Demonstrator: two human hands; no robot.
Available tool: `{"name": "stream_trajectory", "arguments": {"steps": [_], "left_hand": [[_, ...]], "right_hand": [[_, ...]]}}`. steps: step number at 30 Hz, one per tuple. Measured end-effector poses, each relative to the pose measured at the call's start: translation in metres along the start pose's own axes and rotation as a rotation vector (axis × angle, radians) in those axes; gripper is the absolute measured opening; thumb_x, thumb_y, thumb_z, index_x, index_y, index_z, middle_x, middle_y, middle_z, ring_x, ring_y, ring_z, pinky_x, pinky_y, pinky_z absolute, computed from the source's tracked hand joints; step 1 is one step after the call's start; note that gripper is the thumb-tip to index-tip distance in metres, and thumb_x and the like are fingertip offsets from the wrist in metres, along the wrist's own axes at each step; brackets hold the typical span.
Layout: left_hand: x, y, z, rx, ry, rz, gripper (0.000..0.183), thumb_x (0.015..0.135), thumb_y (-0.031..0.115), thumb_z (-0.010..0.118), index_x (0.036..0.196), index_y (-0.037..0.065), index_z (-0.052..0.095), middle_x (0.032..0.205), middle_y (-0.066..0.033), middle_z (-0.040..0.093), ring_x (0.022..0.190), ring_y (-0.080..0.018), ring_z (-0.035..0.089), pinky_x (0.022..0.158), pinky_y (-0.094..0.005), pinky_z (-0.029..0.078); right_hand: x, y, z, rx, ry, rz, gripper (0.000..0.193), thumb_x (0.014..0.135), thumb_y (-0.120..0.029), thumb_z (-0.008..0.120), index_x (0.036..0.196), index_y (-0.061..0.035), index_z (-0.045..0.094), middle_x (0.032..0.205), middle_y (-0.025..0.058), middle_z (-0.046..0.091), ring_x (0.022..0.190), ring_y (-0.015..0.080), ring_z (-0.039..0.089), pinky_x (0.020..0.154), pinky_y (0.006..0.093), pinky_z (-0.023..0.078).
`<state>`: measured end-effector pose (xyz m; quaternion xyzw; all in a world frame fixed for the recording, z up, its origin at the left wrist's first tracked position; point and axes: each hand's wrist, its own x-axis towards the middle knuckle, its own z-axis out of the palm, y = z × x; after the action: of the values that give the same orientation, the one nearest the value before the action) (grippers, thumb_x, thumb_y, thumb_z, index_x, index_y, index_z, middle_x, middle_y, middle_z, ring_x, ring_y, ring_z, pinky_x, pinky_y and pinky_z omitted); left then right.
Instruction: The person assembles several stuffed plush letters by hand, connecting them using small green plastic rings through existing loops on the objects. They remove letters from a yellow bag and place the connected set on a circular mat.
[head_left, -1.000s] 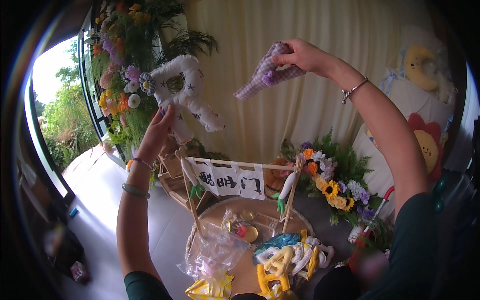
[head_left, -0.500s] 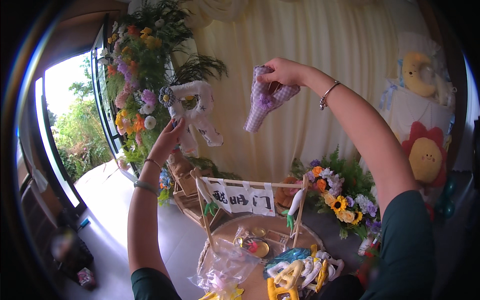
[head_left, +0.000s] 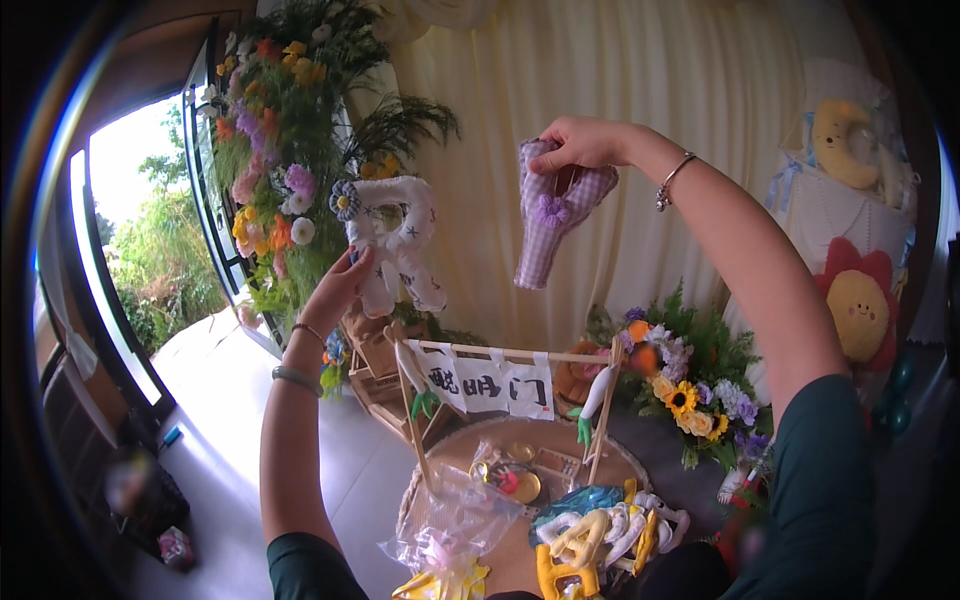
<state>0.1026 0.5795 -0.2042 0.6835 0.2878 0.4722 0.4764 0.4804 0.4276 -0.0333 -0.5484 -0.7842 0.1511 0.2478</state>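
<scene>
My left hand pinches the lower side of a white stuffed fabric letter with small dark star prints and a grey-blue flower with a yellow middle. It is held up, upright, at left in front of the greenery. At the same height to the right, my right hand grips the top of a purple gingham stuffed letter with a purple bow-like flower. Its stem hangs down, slightly tilted. A gap lies between the two letters, with a cream curtain behind.
Below stands a wooden frame with a hanging white banner. On the round brown board lie stuffed letters, a clear plastic bag and small dishes. Flower arrangements flank the curtain; a plush flower hangs right.
The purple gingham letter has moved a little right and down and hangs more upright. The white letter has shifted slightly down. Both hands keep their hold.
</scene>
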Motion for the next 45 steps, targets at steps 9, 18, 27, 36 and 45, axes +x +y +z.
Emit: {"name": "stream_trajectory", "arguments": {"steps": [9, 18, 27, 36, 45], "left_hand": [[-0.005, -0.004, -0.005, -0.083, 0.036, 0.008, 0.058, 0.095, 0.041, 0.061, 0.140, 0.007, 0.046, 0.110, 0.0003, 0.060, 0.094, -0.0084, 0.055, 0.082, -0.0242, 0.045], [0.002, -0.001, -0.022, -0.036, 0.150, 0.067, 0.065, 0.094, 0.046, 0.061, 0.143, 0.008, 0.043, 0.090, 0.0064, 0.055, 0.068, -0.0039, 0.039, 0.059, -0.0203, 0.033], [-0.005, -0.001, -0.031, -0.059, 0.134, 0.087, 0.067, 0.094, 0.045, 0.061, 0.145, 0.007, 0.041, 0.094, 0.0064, 0.056, 0.072, -0.0033, 0.042, 0.063, -0.0201, 0.035], [-0.029, 0.009, -0.023, -0.055, 0.101, 0.051, 0.064, 0.095, 0.043, 0.060, 0.146, 0.008, 0.041, 0.106, 0.0062, 0.058, 0.081, -0.0032, 0.048, 0.070, -0.0199, 0.039], [-0.194, -0.149, 0.035, -0.268, -0.176, -0.340, 0.050, 0.100, 0.033, 0.055, 0.139, 0.003, 0.046, 0.127, -0.0011, 0.055, 0.116, -0.0101, 0.050, 0.100, -0.0273, 0.040]], "right_hand": [[0.012, -0.012, -0.005, -0.009, -0.029, -0.011, 0.028, 0.090, -0.030, 0.070, 0.091, -0.0017, 0.066, 0.086, 0.0006, 0.068, 0.077, 0.0088, 0.061, 0.073, 0.0278, 0.050], [0.016, -0.031, -0.005, -0.075, -0.013, -0.007, 0.029, 0.091, -0.030, 0.068, 0.095, -0.0010, 0.067, 0.088, 0.0042, 0.070, 0.077, 0.0125, 0.065, 0.074, 0.0298, 0.050], [0.014, -0.023, -0.004, -0.033, -0.015, -0.022, 0.030, 0.090, -0.029, 0.069, 0.097, -0.0004, 0.067, 0.088, 0.0061, 0.070, 0.075, 0.0142, 0.067, 0.072, 0.0302, 0.051], [-0.004, -0.030, 0.009, -0.031, -0.051, -0.016, 0.031, 0.092, -0.031, 0.066, 0.094, -0.0004, 0.066, 0.087, 0.0031, 0.069, 0.078, 0.0107, 0.063, 0.073, 0.0287, 0.050], [-0.111, 0.058, 0.196, 0.323, -0.391, 0.118, 0.033, 0.094, -0.030, 0.064, 0.103, 0.0012, 0.062, 0.091, 0.0029, 0.067, 0.083, 0.0088, 0.058, 0.076, 0.0289, 0.049]]}}
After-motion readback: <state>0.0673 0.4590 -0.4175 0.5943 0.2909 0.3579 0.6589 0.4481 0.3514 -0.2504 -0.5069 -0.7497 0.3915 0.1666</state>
